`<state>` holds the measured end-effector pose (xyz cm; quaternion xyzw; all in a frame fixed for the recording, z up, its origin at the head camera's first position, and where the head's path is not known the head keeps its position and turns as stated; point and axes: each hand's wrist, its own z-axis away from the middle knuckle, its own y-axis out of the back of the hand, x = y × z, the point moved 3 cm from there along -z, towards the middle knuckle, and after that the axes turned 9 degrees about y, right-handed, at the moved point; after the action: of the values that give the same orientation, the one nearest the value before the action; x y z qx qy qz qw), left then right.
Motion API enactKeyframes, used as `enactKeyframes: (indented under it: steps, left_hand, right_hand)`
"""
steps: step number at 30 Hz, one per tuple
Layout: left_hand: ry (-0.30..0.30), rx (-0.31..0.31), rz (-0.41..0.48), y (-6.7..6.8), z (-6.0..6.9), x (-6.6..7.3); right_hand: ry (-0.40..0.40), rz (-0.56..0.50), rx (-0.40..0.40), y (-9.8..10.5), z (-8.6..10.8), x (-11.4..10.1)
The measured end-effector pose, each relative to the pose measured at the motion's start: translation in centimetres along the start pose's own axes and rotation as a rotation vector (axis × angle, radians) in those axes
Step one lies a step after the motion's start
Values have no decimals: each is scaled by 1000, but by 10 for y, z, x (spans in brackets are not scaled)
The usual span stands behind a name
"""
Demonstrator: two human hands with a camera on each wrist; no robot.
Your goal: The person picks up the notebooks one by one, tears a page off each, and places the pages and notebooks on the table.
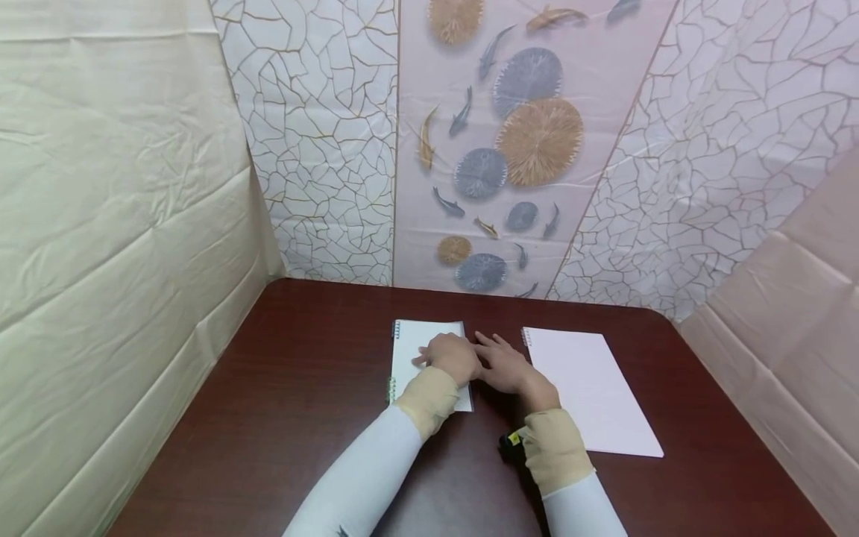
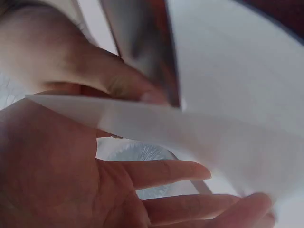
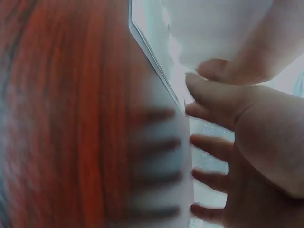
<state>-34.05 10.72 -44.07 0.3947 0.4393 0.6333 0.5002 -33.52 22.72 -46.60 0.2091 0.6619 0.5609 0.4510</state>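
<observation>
Nearest us come two long white fabric sleeves (image 1: pixel 356 477) with beige wrist bands (image 1: pixel 555 451); beyond them, on a dark red wooden table (image 1: pixel 302 388), we see a small white spiral-bound notepad (image 1: pixel 409 347) under the left hand (image 1: pixel 452 356), left of a larger white spiral-bound pad (image 1: pixel 597 388); that hand's fingers are mostly straight and apart, touching a raised white paper sheet (image 2: pixel 199 137); the right hand (image 1: pixel 503 367) is at the notepad's right edge, fingers extended and spread, close against the left; we find a small black object with a yellow label (image 1: pixel 513 440) just beside the right wrist band.
</observation>
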Motion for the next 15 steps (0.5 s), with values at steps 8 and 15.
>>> enactKeyframes:
  steps: [8,15]
  left_hand:
    - [-191,65,146,15,7,-22]
    - [-318,207,176,39,19,-39]
  right_hand:
    - [10,-2,-25,-10,-7,-3]
    - [-13,20,-42,-11,-10,-3]
